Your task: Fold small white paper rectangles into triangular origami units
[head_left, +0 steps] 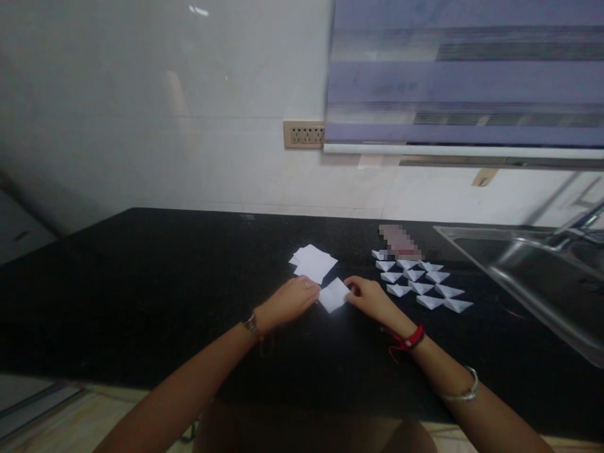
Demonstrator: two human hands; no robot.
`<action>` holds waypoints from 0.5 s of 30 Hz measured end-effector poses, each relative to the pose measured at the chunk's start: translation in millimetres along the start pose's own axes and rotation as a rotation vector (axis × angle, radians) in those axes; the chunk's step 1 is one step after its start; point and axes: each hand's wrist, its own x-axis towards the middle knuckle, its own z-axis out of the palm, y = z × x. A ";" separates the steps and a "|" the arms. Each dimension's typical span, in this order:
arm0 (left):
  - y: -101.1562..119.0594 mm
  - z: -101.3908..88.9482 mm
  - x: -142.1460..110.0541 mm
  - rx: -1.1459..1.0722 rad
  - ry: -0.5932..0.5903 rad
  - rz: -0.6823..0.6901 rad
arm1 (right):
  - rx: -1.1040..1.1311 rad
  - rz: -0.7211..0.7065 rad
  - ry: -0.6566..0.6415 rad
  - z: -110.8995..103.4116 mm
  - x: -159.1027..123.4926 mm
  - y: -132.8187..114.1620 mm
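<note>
A small white paper sheet (pixel 333 294) lies on the black countertop (pixel 141 289) between my hands. My left hand (pixel 293 299) has its fingers curled and pinches the sheet's left edge. My right hand (pixel 368 296) pinches the right edge with thumb and fingers closed. Just behind my left hand sits a loose stack of white paper squares (pixel 314 262). To the right of my right hand, several folded white paper triangles (pixel 421 285) lie in rows on the counter.
A steel sink (pixel 533 277) with a tap is set into the counter at the right. A wall socket (pixel 303 134) and a window blind (pixel 465 82) are on the tiled wall behind. A blurred-out patch (pixel 400 242) sits behind the triangles.
</note>
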 end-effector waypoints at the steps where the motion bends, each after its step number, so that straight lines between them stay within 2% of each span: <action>1: 0.6 0.3 0.3 0.006 -0.003 0.008 | -0.035 -0.029 0.014 0.5 0.4 -1.5; 6: 2.0 1.2 2.8 0.020 -0.019 0.005 | -0.073 -0.069 0.081 8.4 9.7 -4.7; 15: 3.6 2.9 4.2 0.035 0.008 0.038 | -0.046 -0.108 -0.048 -0.5 11.3 -5.6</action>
